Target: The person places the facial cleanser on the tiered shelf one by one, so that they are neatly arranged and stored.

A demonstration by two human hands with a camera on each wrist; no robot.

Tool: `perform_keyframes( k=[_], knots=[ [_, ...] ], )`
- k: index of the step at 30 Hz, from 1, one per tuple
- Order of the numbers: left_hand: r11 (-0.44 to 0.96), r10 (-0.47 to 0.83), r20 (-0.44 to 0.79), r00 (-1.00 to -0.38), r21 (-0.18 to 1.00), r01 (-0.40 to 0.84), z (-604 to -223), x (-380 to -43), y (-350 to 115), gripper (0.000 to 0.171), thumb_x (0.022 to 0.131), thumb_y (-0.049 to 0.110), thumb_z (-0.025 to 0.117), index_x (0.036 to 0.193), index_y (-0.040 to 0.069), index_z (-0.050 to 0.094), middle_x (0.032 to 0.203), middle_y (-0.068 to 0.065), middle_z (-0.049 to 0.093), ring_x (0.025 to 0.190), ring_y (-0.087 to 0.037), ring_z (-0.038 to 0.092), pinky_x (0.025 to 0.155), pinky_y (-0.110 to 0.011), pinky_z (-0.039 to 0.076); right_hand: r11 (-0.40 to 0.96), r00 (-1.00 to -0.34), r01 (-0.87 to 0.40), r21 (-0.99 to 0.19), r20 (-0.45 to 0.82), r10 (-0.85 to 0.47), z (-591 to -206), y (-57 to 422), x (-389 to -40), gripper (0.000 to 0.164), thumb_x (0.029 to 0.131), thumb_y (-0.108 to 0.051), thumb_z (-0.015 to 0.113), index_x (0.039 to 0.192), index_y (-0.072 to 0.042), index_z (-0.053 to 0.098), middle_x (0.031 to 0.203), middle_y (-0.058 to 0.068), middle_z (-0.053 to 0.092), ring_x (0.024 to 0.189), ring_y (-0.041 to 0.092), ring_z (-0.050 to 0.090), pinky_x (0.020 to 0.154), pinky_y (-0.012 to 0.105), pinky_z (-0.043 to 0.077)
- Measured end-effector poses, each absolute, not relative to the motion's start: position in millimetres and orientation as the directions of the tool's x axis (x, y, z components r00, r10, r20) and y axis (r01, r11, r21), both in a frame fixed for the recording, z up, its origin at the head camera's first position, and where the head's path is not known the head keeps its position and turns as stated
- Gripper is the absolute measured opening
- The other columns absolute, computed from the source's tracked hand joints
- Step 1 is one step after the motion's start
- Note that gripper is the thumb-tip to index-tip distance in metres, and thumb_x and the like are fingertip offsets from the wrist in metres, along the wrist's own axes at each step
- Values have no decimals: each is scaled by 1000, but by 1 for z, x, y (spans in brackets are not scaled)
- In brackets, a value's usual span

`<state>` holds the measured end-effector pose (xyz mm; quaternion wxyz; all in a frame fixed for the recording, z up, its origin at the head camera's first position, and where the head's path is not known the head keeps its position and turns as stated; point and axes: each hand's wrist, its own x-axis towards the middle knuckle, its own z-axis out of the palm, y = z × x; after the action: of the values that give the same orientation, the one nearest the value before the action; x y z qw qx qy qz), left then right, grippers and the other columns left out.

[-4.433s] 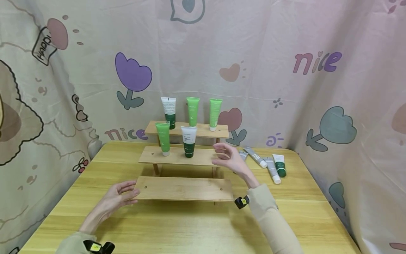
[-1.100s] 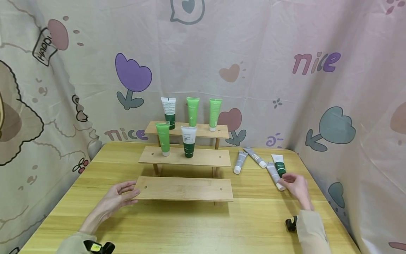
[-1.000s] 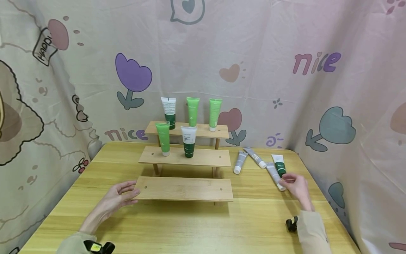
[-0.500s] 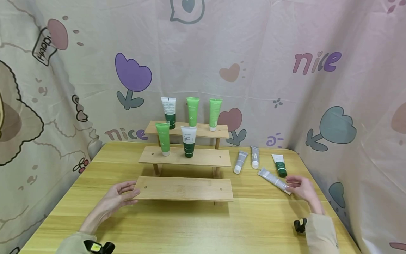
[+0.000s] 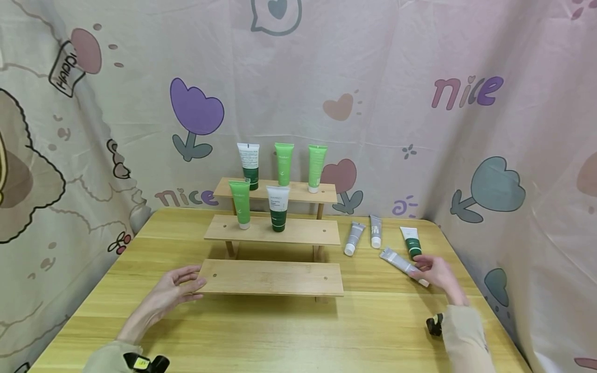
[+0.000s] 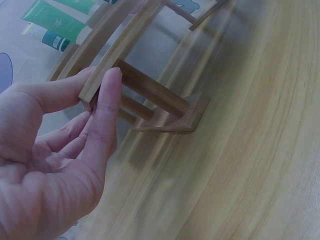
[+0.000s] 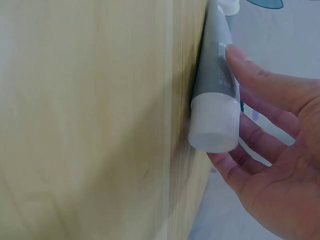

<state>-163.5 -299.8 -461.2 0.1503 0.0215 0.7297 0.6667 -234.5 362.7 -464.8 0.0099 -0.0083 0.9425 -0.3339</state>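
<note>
My left hand (image 5: 174, 287) pinches the left end of the bottom board (image 5: 275, 277) of a three-step wooden display stand (image 6: 152, 92), thumb and fingers on opposite faces. My right hand (image 5: 436, 272) is around the white-capped end of a grey squeeze tube (image 7: 215, 75) lying on the table. In the right wrist view the thumb lies against the tube's side, and the other fingers pass behind it. On the middle step stand a green tube (image 5: 241, 204) and a white-and-dark-green tube (image 5: 278, 210). The top step carries another white-and-green tube (image 5: 249, 166) and two green tubes (image 5: 284, 165).
Beyond the right hand lies a white-and-dark-green tube (image 5: 411, 242). Two more grey tubes, one by the stand (image 5: 354, 238) and one farther back (image 5: 375, 231), lie on the wooden table (image 5: 289, 336). A printed curtain (image 5: 382, 62) surrounds the table's back and sides.
The right hand went from beside the middle step to the tubes on the right. The grey tube there turned and separated from the white-and-green one; another grey tube turned too. The left hand stayed.
</note>
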Motion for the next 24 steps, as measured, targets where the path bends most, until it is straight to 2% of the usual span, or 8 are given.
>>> perform_keyframes(
  k=[11, 18, 24],
  knots=[
    [112, 241, -189, -952, 980, -166, -462, -164, -301, 79, 101, 12, 62, 152, -19, 10, 125, -10, 47, 103, -5, 63, 94, -31, 64, 794, -999, -49, -606, 18, -49, -470, 360, -239, 51, 77, -6, 85, 117, 16, 63, 105, 32, 70, 93, 35, 69, 73, 27, 55],
    [119, 237, -190, -953, 979, -166, -462, -164, -301, 78, 101, 13, 62, 152, -19, 12, 128, -13, 45, 103, -5, 62, 95, -32, 64, 805, -997, -71, -590, 35, -62, -469, 357, -238, 47, 78, -6, 83, 116, 16, 65, 103, 29, 71, 83, 20, 63, 65, 19, 49],
    [110, 241, -187, -952, 980, -164, -461, -164, -301, 79, 100, 13, 62, 151, -19, 11, 125, -9, 47, 103, -5, 63, 94, -31, 64, 790, -998, -68, -609, 48, -49, -465, 354, -238, 48, 79, -5, 81, 118, 16, 64, 105, 30, 71, 82, 17, 61, 65, 18, 48]
  ],
)
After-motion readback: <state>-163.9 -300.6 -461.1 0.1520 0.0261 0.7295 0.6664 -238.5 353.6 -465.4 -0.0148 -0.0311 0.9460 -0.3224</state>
